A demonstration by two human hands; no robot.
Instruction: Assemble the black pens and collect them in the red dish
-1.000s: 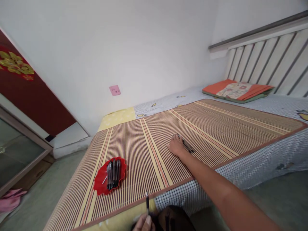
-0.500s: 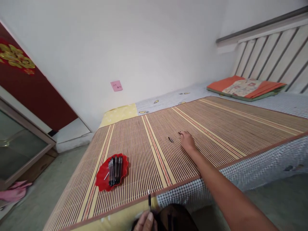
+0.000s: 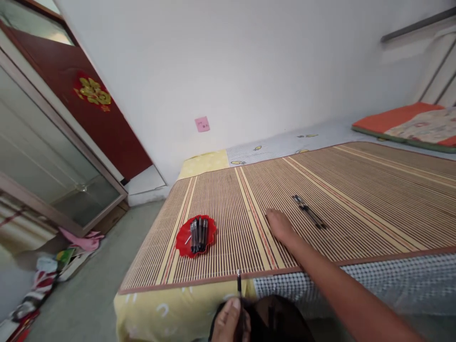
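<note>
My right hand point(image 3: 280, 225) rests on the striped bamboo mat point(image 3: 356, 190). Its fingers are drawn together and pressed down, and whatever is under them is hidden. A small group of dark pens point(image 3: 309, 211) lies loose on the mat just right of that hand, apart from it. At the bottom edge, in front of the bed, my left hand point(image 3: 230, 319) is closed on a dark pen point(image 3: 239, 281) held upright. A red leaf-shaped plate point(image 3: 183, 239) with several dark pens in it sits on the mat to the left.
The bed has a yellow sheet corner point(image 3: 167, 308) and a checked side point(image 3: 374, 280). An orange cushion point(image 3: 402, 118) lies at the far right. A red door point(image 3: 89, 109) and a glass panel point(image 3: 42, 156) stand at the left, with clothes point(image 3: 53, 266) on the floor.
My right hand has come off the loose pens and slid left and nearer across the mat; those pens now lie uncovered. The view has swung left. My left hand still holds its pen.
</note>
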